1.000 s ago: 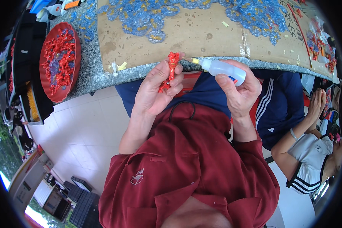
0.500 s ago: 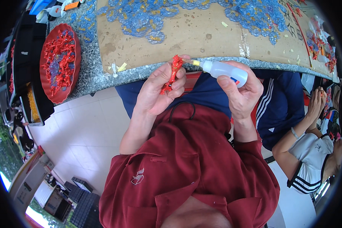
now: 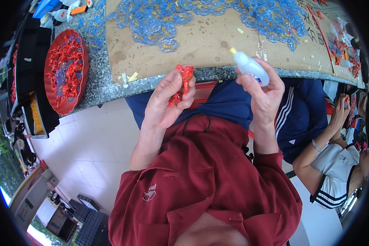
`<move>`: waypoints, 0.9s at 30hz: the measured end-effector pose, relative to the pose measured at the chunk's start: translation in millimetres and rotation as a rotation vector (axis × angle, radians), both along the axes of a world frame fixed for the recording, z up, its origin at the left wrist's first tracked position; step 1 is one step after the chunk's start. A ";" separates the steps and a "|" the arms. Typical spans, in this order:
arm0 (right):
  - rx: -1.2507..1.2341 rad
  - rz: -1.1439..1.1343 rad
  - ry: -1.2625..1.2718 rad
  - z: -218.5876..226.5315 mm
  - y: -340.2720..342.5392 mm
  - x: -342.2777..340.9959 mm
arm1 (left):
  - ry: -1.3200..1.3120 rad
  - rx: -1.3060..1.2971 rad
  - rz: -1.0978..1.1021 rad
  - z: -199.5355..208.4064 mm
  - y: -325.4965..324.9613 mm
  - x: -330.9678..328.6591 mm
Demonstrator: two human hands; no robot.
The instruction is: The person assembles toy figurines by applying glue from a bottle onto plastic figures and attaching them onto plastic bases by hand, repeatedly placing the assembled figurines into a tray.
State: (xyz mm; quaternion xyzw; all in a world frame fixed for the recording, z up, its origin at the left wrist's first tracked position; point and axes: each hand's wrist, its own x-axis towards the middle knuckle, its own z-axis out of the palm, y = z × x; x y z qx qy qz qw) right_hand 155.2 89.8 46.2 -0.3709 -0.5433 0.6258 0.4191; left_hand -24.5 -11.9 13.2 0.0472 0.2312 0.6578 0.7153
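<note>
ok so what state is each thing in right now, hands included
left hand: closed around the red figurine
red figurine: held, partly covered by fingers
right hand: wrapped around the squeeze bottle
squeeze bottle: tilted, apart from the figurine
red scalloped dish: filled with red and bluish pieces
cardboard sheet: flat on the counter, stained
blue translucent pieces: spread over the cardboard
</note>
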 end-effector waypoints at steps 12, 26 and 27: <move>0.504 0.087 -0.348 -33.7 32.3 -77.2 | 0.128 -0.086 0.104 5.4 -12.8 -2.0; 1.123 0.010 -0.870 -17.9 105.4 -61.8 | 0.129 -0.041 0.050 3.6 -6.7 0.3; 1.119 0.057 -0.884 -19.0 105.5 -60.2 | 0.132 -0.036 0.047 3.4 -7.4 0.6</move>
